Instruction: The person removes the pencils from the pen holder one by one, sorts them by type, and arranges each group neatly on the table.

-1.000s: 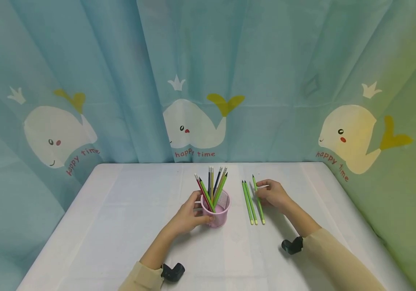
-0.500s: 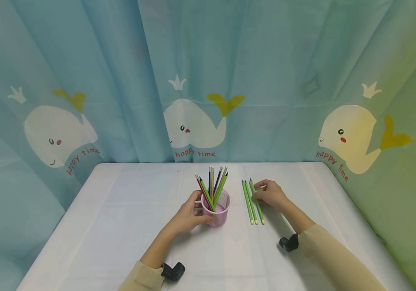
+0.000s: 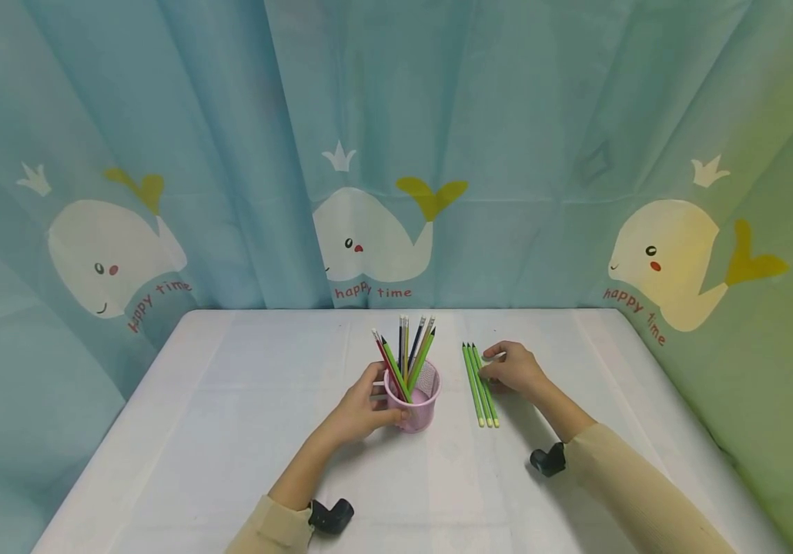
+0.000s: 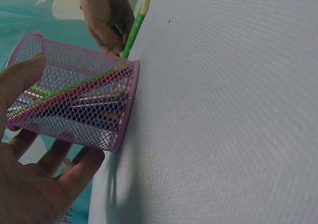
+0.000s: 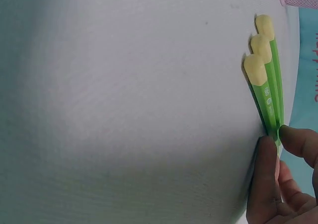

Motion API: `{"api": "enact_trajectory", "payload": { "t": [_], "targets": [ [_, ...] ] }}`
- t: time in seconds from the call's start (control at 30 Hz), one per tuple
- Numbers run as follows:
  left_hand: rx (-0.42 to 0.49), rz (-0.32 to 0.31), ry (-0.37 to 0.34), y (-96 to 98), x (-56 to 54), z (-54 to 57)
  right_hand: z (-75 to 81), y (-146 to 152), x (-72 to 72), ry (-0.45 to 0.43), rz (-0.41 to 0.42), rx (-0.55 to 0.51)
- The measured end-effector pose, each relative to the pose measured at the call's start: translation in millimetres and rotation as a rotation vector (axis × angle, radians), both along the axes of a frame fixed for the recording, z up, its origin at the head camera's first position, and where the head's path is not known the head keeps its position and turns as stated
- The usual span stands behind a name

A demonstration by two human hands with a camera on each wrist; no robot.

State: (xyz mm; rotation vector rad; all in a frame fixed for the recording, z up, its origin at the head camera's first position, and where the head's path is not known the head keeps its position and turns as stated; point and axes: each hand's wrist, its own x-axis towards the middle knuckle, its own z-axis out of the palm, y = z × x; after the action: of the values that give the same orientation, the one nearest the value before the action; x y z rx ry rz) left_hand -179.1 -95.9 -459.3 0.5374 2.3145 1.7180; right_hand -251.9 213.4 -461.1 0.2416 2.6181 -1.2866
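My left hand (image 3: 360, 413) holds a pink mesh pencil cup (image 3: 422, 419) that stands upright on the table, thumb at its front and fingers at its left side. Several pencils (image 3: 417, 360) lean in the cup: green, red, yellow and dark ones. To the right of the cup lie three green pencils, side by side, with black tips pointing away and pale yellow ends towards me. My right hand (image 3: 516, 369) pinches the rightmost green pencil (image 5: 266, 101) between thumb and fingers. The other two green pencils (image 3: 473, 391) lie close against its left side.
A white cloth covers the table (image 3: 230, 431). Behind it hangs a blue-green curtain (image 3: 521, 138) printed with whales. Black devices sit at both wrists, the left device (image 3: 331, 517) lying low over the table.
The rightmost green pencil has slid left with my right hand, closing its gap to the other two and lining up with them. My left hand and the cup have stayed in place.
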Motion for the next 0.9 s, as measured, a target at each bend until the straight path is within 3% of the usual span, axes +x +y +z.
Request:
{"api": "enact_trajectory", "payload": {
  "t": [0.3, 0.47, 0.7, 0.9],
  "targets": [
    [0.003, -0.003, -0.001, 0.2, 0.5, 1.1, 5.3, 0.8, 1.8, 0.002, -0.015, 0.0],
    [0.005, 0.004, -0.006, 0.6, 0.9, 0.6, 13.0, 0.2, 5.8, 0.035, 0.007, -0.085],
    [0.017, -0.001, -0.01, 0.6, 1.5, 0.5, 27.5, -10.8, 17.1, 0.094, 0.097, -0.311],
    [0.018, -0.002, -0.008, 0.3, 1.2, 0.6, 34.1, -24.1, 26.9, 0.139, 0.205, -0.349]
  ]
}}
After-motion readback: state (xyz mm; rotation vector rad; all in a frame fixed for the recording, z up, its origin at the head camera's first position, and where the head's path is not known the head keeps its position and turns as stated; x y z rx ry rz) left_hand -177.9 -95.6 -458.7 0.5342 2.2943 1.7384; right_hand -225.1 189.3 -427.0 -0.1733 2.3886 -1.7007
